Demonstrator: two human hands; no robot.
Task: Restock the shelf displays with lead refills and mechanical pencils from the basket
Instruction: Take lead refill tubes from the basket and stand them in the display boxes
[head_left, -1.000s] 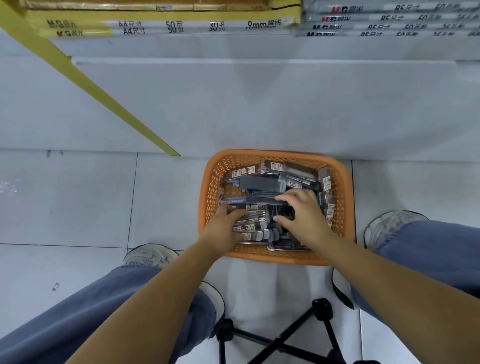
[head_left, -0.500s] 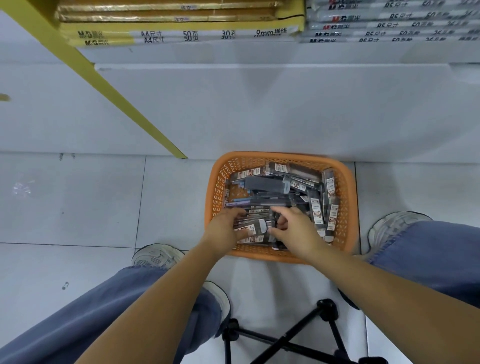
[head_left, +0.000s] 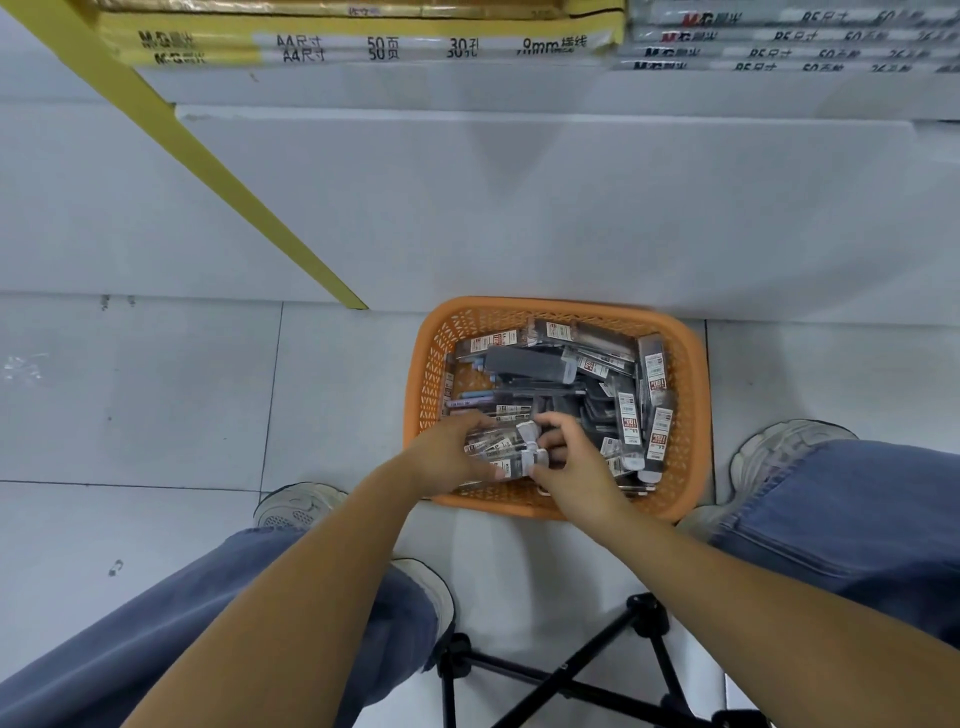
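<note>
An orange plastic basket (head_left: 691, 374) stands on the floor between my feet, full of packaged lead refills and mechanical pencils (head_left: 597, 364). My left hand (head_left: 441, 457) grips a bundle of clear refill packs (head_left: 506, 449) at the basket's near left. My right hand (head_left: 569, 465) pinches the white end of that same bundle from the right. Both hands are inside the basket's near edge.
A white shelf base (head_left: 519, 208) rises behind the basket, with a yellow strut (head_left: 234, 192) slanting across it. Stacked notebook packs (head_left: 363, 41) lie on the shelf above. A black folding stool frame (head_left: 561, 670) stands under me. My shoes flank the basket.
My right hand has pulled back from the basket's middle to the near edge and joined the left hand on the refill bundle. The camera has shifted slightly.
</note>
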